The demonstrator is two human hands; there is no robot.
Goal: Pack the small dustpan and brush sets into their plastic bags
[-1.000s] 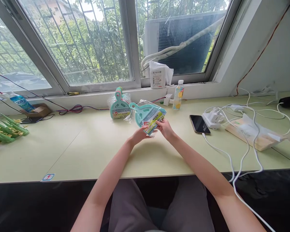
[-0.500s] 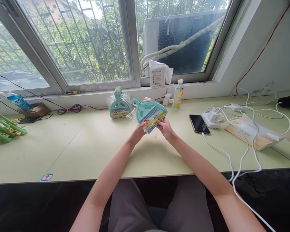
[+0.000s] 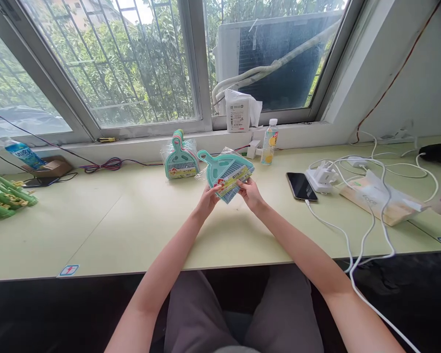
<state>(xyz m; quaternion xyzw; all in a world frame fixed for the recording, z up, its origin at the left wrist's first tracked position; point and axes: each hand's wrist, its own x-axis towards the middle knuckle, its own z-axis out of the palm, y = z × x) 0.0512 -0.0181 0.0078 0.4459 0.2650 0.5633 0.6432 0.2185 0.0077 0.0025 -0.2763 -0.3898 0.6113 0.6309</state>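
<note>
Both my hands grip a small teal dustpan and brush set [image 3: 226, 169] in clear plastic, tilted above the table with its handle to the upper left. A yellow label crosses its front. My left hand [image 3: 208, 200] is closed on the lower left edge, thumb over the front. At the lower right edge, my right hand [image 3: 250, 194] pinches the pack, thumb on the label; the fingers behind are hidden. Just left of the held pack, a stack of similar wrapped dustpan sets [image 3: 181, 159] stands upright by the windowsill.
On the pale table [image 3: 139, 230] a drink bottle [image 3: 269, 142] stands at the back. To the right lie a phone [image 3: 302, 186], a power strip [image 3: 320, 177], white cables and a paper bag [image 3: 384, 198]. Green stems [image 3: 7, 198] and a blue bottle [image 3: 24, 154] are at left.
The whole view has shifted slightly. Both hands keep their hold on the dustpan set, which stays nearly in the same place and tilt.
</note>
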